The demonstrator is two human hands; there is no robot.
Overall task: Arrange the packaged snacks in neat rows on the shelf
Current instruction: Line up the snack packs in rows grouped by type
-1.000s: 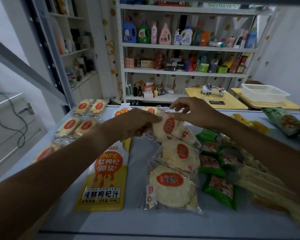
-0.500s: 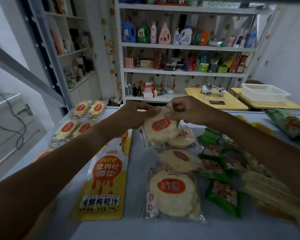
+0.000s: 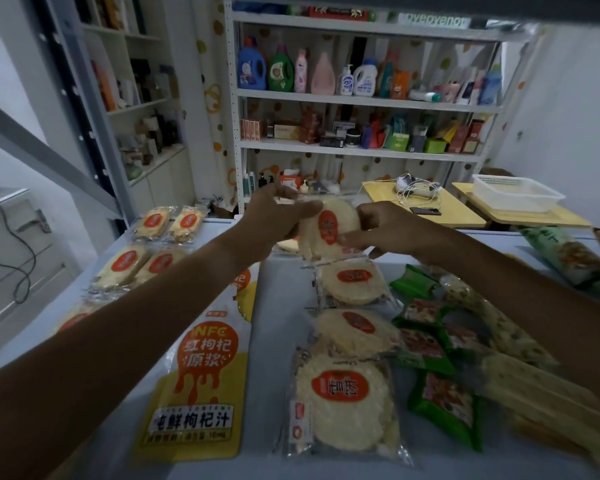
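While both hands, left (image 3: 274, 220) & right (image 3: 388, 230), pinch rice cracker pack (image 3: 329, 226), its left edge's hidden.

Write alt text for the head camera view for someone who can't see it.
Both hands, left hand and right hand, hold a round rice cracker in clear wrap above a pale shelf, over a column of three similar crackers, beside a yellow juice pouch and green snack packets.

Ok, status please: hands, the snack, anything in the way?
Left hand and right hand both grip one rice cracker pack, lifted above the cracker row. Nothing blocks it.
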